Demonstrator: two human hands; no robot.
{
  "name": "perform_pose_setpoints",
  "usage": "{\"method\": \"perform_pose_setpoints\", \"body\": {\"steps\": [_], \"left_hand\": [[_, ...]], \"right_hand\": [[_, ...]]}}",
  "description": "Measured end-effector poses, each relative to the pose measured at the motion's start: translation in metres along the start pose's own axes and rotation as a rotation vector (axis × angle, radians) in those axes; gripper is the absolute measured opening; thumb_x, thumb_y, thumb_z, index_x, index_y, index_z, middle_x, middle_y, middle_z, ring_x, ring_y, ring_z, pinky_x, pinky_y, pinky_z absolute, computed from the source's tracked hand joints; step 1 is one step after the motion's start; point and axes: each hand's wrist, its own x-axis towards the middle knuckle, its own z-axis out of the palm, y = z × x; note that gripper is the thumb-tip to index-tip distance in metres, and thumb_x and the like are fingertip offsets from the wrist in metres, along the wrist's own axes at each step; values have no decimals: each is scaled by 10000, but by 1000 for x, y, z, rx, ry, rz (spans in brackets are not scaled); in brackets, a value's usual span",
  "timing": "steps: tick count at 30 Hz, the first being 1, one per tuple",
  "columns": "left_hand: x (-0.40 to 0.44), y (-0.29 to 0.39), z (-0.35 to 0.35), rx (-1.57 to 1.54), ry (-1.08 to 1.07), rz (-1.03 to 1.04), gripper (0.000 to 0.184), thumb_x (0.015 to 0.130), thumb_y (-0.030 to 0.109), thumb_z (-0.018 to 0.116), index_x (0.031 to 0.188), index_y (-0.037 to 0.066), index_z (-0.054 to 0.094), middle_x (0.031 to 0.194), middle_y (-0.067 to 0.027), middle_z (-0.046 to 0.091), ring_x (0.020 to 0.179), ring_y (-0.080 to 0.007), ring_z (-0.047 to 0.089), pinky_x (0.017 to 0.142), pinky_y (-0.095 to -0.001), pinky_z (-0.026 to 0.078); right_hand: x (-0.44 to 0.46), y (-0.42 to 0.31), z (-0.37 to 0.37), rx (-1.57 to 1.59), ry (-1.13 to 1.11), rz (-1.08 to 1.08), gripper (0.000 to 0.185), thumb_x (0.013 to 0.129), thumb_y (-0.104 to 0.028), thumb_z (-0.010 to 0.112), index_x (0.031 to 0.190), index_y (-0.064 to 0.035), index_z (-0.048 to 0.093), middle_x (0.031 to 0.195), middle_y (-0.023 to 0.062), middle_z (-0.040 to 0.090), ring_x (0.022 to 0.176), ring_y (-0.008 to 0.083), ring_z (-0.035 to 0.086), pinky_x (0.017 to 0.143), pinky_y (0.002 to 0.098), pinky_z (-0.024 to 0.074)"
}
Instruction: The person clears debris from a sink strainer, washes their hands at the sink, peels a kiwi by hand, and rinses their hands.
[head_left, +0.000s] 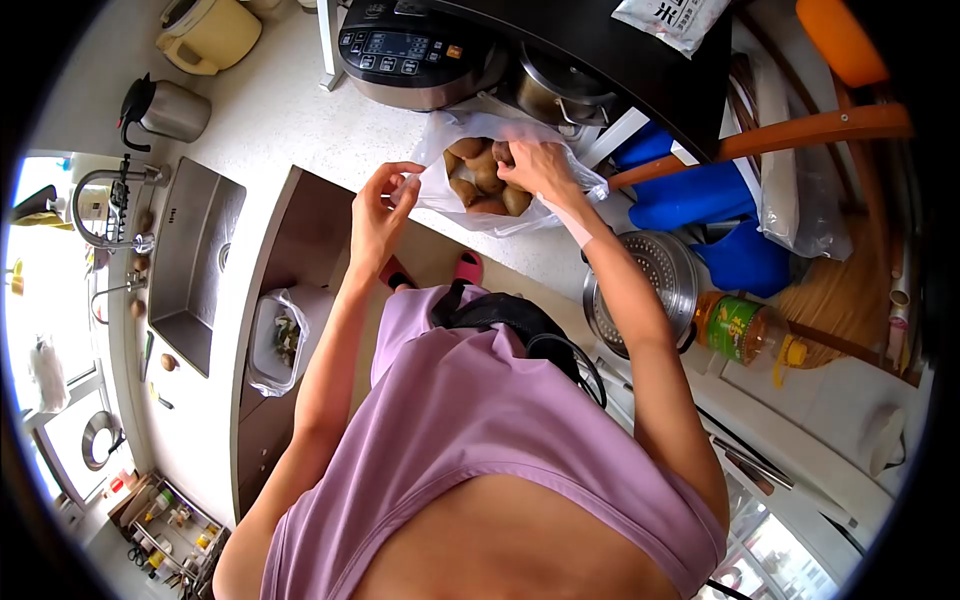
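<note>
A thin, clear plastic bag lies open on the white counter, with several brown potatoes inside. My left hand pinches the bag's left edge between thumb and fingers. From the right, my right hand reaches into the bag mouth, its fingertips closed around a darker potato at the top of the pile. Part of that potato is hidden by the fingers.
A rice cooker and a metal pot stand behind the bag. To the right are a steamer and an oil bottle. A sink and a lined waste bin are on the left.
</note>
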Motion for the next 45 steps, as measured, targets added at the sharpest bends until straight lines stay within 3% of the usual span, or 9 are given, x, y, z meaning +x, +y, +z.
{"method": "perform_pose_setpoints", "body": {"steps": [6, 9, 13, 16, 23, 28, 35, 41, 45], "left_hand": [[-11, 4, 19, -117, 13, 20, 171, 870, 104, 606, 1033, 68, 639, 762, 0, 546, 675, -67, 501, 608, -219, 422], [-7, 11, 10, -92, 39, 100, 170, 872, 104, 602, 1034, 64, 638, 823, -17, 599, 748, -82, 542, 666, -235, 452], [-3, 17, 5, -120, 30, 64, 190, 873, 95, 598, 1057, 58, 627, 909, -40, 632, 842, -100, 576, 717, -258, 470], [1, 20, 9, -138, 31, 137, 228, 870, 75, 593, 1096, 55, 608, 1020, -73, 620, 956, -142, 574, 757, -280, 486], [5, 28, 15, -175, -44, 148, 275, 873, 79, 598, 1146, 60, 582, 1037, -39, 594, 968, -111, 550, 787, -246, 457], [4, 26, 16, -160, -32, 143, 271, 876, 75, 591, 1147, 61, 582, 1038, -40, 585, 964, -112, 549, 786, -245, 459], [3, 23, 13, -166, -15, 144, 253, 864, 50, 583, 1116, 62, 602, 1048, -87, 603, 969, -161, 566, 755, -282, 494], [1, 27, 10, -91, 84, 220, 264, 845, 71, 619, 1108, 70, 603, 1110, -80, 547, 1062, -173, 522, 823, -293, 464], [1, 32, 10, 212, 258, 399, 308, 781, 129, 692, 1079, 94, 626, 1150, -90, 537, 1128, -271, 463, 893, -370, 417]], "right_hand": [[-2, 10, 22, -24, -213, 63, 490, 747, -369, 662, 1087, -36, 544, 978, 206, 606, 890, 351, 601, 758, 451, 478], [11, 10, 39, -77, 56, -99, 533, 776, -398, 650, 1136, -25, 529, 1007, 226, 605, 921, 379, 595, 808, 448, 468], [23, 13, -19, 205, -472, 21, 501, 843, -353, 608, 1186, 6, 536, 1114, 256, 584, 1047, 391, 557, 886, 419, 446], [23, 38, -14, 238, -317, -25, 299, 860, -156, 557, 1122, -12, 574, 1094, 236, 595, 1035, 385, 556, 864, 429, 464], [26, 43, 0, 142, -329, -49, 475, 804, -78, 620, 1263, -58, 498, 1256, 194, 523, 1143, 346, 509, 953, 389, 431], [25, 35, 24, 190, -342, -79, 639, 722, -186, 725, 1283, -63, 447, 1238, 192, 532, 1142, 363, 502, 958, 403, 426], [31, 44, 44, 66, -204, -310, 523, 721, -247, 723, 1129, -10, 499, 1113, 240, 564, 1009, 388, 559, 843, 434, 467], [-3, -22, -63, 405, -56, -17, 527, 695, -222, 740, 1145, -47, 528, 1076, 164, 558, 1013, 345, 551, 880, 384, 456], [-28, -55, -128, 454, 38, -70, 543, 675, -227, 761, 1136, -51, 533, 1035, 128, 540, 988, 318, 560, 864, 375, 464]]}}
